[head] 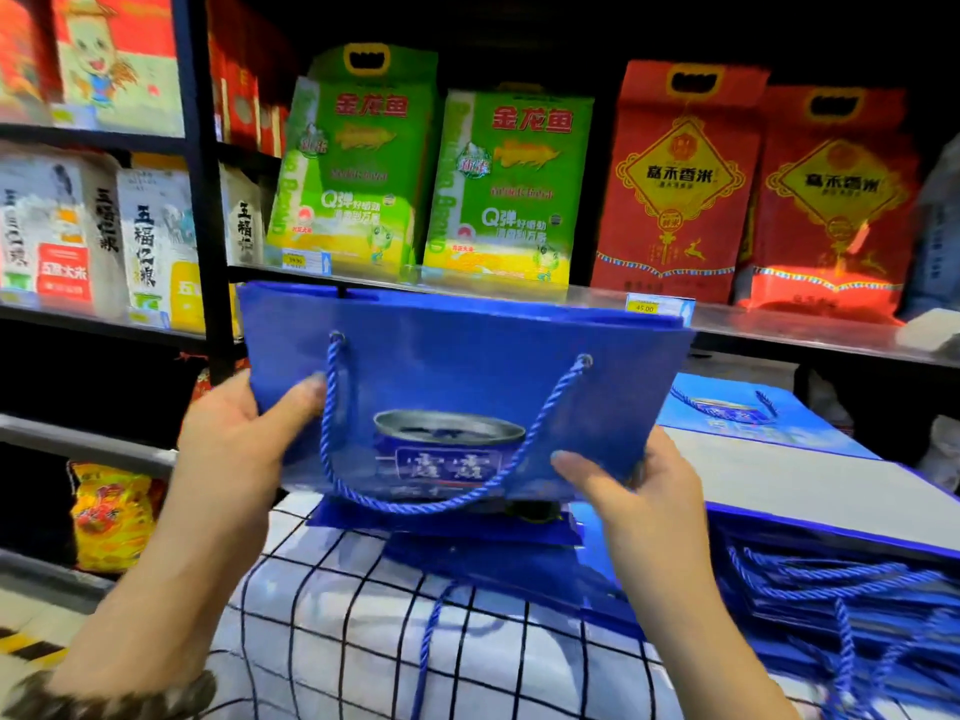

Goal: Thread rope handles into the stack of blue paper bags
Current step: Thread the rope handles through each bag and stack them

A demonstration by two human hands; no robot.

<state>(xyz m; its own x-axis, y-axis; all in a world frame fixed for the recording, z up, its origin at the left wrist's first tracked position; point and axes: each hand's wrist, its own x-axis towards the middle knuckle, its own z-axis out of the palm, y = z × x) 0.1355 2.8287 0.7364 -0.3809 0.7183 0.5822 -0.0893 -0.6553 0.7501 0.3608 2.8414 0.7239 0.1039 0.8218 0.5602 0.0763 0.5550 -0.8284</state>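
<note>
Blue paper bag point(457, 366), glossy and printed with a silver-topped can, is held upright in the centre of the frame. Its open top edge sits level with the front lip of a metal shelf point(779, 330) behind it. A blue twisted rope handle point(415, 506) runs through two metal eyelets point(336, 336) near the top of the front face and hangs in a long loop down to the bag's lower edge.

The left hand point(234, 439) grips the bag's lower left edge. Its thumb presses flat on the front face beside the rope, and its other fingers are hidden behind the paper. The right hand point(644, 491) grips the lower right corner the same way, thumb on the front and fingers out of sight behind.

Below the held bag, another flat blue bag point(467, 553) lies on a white cloth with a dark grid pattern point(337, 615). A loose blue rope point(428, 641) trails over that cloth toward the bottom of the frame. At the right of the frame is a pile of flat blue paper bags point(810, 428). In the lower right lies a tangle of blue ropes point(831, 579); whether they are threaded into bags cannot be told.

Across the upper frame, the shelf carries green rice packs point(358, 168) and red rice packs point(675, 189). White rice packs point(62, 226) stand at the left. A yellow price tag point(644, 306) sits on the shelf lip, and a yellow snack packet point(111, 517) lies at the lower left.
</note>
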